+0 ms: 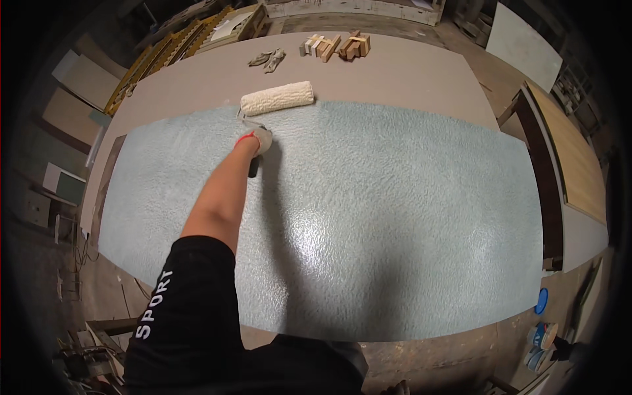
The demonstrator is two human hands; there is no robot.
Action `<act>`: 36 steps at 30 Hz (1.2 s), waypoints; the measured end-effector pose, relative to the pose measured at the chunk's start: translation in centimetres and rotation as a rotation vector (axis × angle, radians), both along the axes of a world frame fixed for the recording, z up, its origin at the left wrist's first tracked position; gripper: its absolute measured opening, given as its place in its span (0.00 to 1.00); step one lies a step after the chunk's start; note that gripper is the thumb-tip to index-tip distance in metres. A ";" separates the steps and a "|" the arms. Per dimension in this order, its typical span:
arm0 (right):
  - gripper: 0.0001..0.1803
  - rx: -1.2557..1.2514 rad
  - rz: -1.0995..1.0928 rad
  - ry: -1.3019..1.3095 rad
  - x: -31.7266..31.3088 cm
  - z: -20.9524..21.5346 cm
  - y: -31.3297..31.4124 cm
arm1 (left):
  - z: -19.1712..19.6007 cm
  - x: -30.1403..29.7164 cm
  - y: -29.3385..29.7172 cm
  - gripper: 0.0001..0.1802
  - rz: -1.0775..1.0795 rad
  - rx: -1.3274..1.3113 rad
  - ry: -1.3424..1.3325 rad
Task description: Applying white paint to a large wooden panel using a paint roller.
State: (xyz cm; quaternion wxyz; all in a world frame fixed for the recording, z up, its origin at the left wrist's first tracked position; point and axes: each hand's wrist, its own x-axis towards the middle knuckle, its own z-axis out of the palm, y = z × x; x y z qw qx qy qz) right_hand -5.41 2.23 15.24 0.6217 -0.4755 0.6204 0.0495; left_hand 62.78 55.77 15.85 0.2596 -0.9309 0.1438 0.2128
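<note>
A: Main item, where does it sit?

B: Paint roller (277, 98), cream and fluffy, left of middle, at the far edge of a pale blue-green coating (421, 191). Wire frame and dark handle run nearward from it

A: And the fingers?

B: Left hand (263, 139), in a pale glove with a red cuff, closed round the handle; finger detail too small to read. Right hand out of view, so cannot tell its fingers

A: Arm and surface?

B: Left arm reaches from the near left, bare below a black sleeve (187, 289) with white lettering. Coating is stippled, glossy near the middle, shadows across it. Beyond it, a beige surface (408, 76)

A: On that?

B: Crumpled gloves (267, 60), far, left of middle; just right of them two bundles of wood blocks (320, 47), side by side

A: Round about?

B: Far left, a yellow rack (158, 58). Right, a wood-faced panel (569, 155). Near right, a blue lid (541, 301) and, just nearer, cans (541, 337)
</note>
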 end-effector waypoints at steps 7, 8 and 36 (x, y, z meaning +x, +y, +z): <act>0.14 0.042 0.122 0.018 2.6 0.8 -2.8 | 5.0 -8.8 -1.3 0.29 0.221 -0.498 -0.103; 0.14 0.044 0.126 0.015 3.0 1.2 -3.6 | 5.9 -12.5 -2.6 0.31 0.432 -0.591 -0.126; 0.19 -0.051 0.091 0.038 7.1 1.3 -4.8 | 9.8 -20.5 2.7 0.33 0.982 -0.753 -0.153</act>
